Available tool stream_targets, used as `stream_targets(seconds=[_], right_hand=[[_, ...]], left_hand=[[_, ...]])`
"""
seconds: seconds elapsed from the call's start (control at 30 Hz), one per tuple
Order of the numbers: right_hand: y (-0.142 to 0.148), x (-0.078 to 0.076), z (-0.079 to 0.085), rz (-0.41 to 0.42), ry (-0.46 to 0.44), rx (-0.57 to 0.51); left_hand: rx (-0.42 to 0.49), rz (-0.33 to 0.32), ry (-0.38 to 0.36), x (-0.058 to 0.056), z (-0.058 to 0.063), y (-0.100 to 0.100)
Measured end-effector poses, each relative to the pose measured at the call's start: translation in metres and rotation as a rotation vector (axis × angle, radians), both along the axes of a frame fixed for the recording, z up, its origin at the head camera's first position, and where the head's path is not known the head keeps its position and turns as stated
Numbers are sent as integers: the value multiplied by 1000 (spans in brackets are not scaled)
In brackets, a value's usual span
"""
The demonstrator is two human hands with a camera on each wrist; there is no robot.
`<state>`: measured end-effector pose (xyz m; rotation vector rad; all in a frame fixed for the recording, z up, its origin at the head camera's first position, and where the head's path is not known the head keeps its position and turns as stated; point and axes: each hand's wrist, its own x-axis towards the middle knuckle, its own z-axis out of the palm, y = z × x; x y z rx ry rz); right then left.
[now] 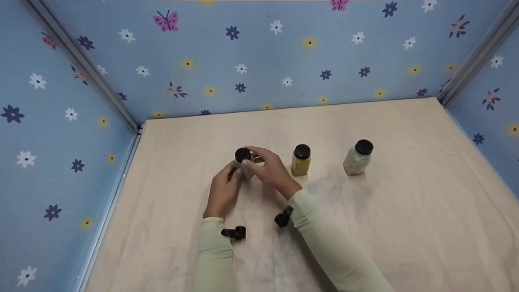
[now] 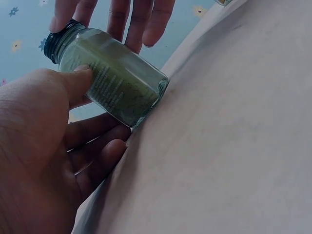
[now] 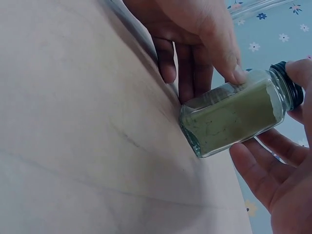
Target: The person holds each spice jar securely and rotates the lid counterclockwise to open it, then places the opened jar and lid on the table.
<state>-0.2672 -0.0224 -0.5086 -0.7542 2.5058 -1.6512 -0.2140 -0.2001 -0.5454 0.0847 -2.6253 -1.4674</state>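
A glass jar (image 1: 246,175) of green powder with a black lid (image 1: 243,154) stands between both hands, its base at the cloth. My left hand (image 1: 223,188) grips the jar's body from the left; in the left wrist view its thumb (image 2: 80,78) presses the printed side. From the right, my right hand (image 1: 275,170) pinches the black lid between thumb and fingers. The right wrist view shows that thumb (image 3: 297,73) against the lid, with the other fingers of this hand spread below, near the glass.
A jar of yellow powder (image 1: 301,165) with a black lid stands just right of the right hand. Farther right is a jar with pale green contents (image 1: 357,162), also black-lidded. Cream cloth (image 1: 405,227) covers the table, and blue flowered panels (image 1: 267,52) wall its back and sides.
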Motion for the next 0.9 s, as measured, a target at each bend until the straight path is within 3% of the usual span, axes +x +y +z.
stream_targets(seconds=[0.53, 0.9], right_hand=[[2, 1, -3, -20, -26, -55], [2, 4, -8, -23, 65, -79]], left_hand=[[0, -13, 1, -4, 1, 0], [33, -6, -15, -1, 0, 1]])
